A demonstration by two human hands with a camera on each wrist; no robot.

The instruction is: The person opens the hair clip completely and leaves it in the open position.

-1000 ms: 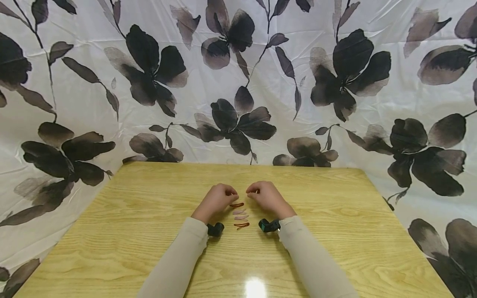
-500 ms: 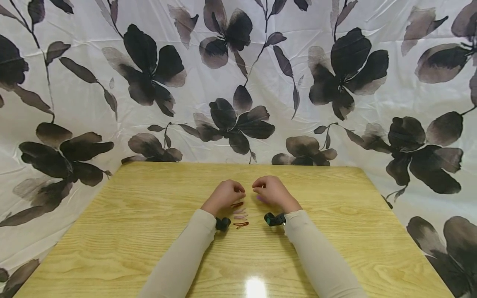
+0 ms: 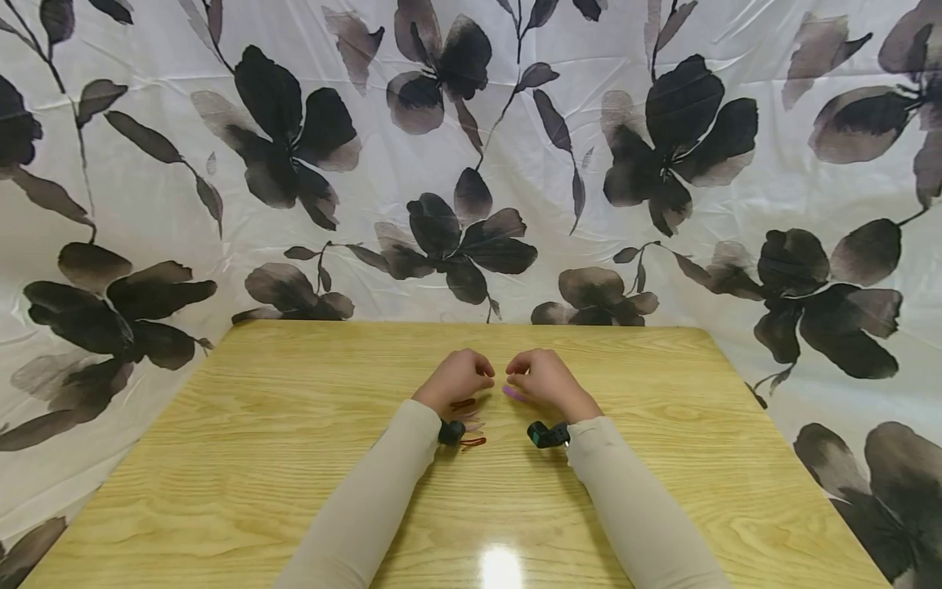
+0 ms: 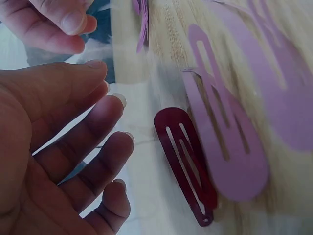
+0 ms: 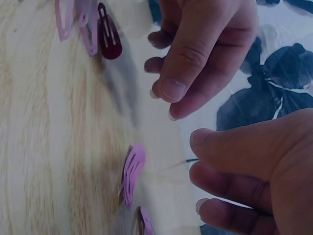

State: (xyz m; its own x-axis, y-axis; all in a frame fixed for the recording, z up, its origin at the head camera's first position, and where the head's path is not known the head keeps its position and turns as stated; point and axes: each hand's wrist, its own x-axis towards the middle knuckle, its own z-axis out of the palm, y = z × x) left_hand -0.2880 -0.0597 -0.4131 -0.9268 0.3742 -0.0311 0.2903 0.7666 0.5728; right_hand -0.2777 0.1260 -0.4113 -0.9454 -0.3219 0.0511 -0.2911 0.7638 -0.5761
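Note:
Snap hair clips lie in a short column on the table below the left hand (image 3: pixel 458 381): a dark red hair clip (image 4: pixel 182 164), a pale pink hair clip (image 4: pixel 239 166) beside it, another pink one and a second red hair clip (image 3: pixel 474 442). The left forearm and wrist camera partly cover the column. Fingers loosely bent, the left hand hovers with nothing visible in its fingertips. Facing it, the right hand (image 3: pixel 545 379) is similarly bent, a gap between thumb and index finger. A purple hair clip (image 5: pixel 133 171) lies beside the right hand, with another purple clip (image 5: pixel 145 221) nearby.
The wooden table (image 3: pixel 331 360) runs back to a white floral cloth (image 3: pixel 559 196) hanging behind and at both sides. Each wrist wears a small black camera (image 3: pixel 548 434). A bright light reflection shows on the table near the front.
Both hands have shifted right and slightly away, the left one more, and are closer together. The purple clip by the right hand has come into sight, while the left wrist now overlaps the column.

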